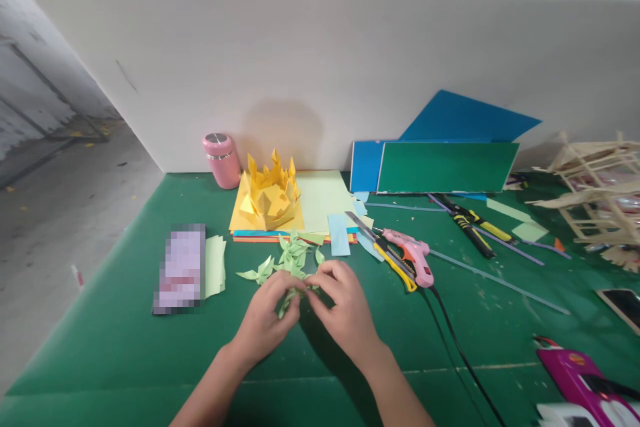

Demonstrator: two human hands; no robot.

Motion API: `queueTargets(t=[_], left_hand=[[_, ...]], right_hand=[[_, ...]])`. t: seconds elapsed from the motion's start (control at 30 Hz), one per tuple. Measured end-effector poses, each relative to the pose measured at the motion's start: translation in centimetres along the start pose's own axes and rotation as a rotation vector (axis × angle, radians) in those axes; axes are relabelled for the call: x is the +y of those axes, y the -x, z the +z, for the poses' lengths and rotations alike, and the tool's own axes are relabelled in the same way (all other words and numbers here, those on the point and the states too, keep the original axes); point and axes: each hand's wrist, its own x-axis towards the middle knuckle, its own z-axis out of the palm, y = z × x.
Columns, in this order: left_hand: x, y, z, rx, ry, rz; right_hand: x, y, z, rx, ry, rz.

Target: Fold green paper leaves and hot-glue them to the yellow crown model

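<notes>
My left hand (267, 317) and my right hand (343, 303) meet over the green table (120, 347), both pinched on a small folded light-green paper piece (289, 299). Just beyond the fingers lie several more folded green paper pieces (293, 255). Behind them a yellow folded paper crown shape (270, 193) sits on a stack of coloured paper sheets (320, 203).
A pink cup (221, 160) stands by the white partition (320, 60). A pink glue gun (413, 260) and a yellow utility knife (390, 255) lie right of my hands. Blue and green card sheets (445, 163) lean at the back; a wooden stick model (595, 187) is far right.
</notes>
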Motion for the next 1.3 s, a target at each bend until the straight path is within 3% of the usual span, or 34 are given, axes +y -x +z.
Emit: queueTargets(t=[0.6, 0.9, 1.3], left_hand=[[-0.1, 0.4, 0.7, 0.098, -0.003, -0.009], [0.1, 0.3, 0.9, 0.135, 0.175, -0.171], [0.2, 0.3, 0.9, 0.083, 0.362, -0.34]], right_hand=[[0.1, 0.0, 0.1, 0.028, 0.059, -0.048], [-0.4, -0.3, -0.3, 0.01, 0.017, -0.046], [-0.4, 0.0, -0.3, -0.001, 0.033, -0.042]])
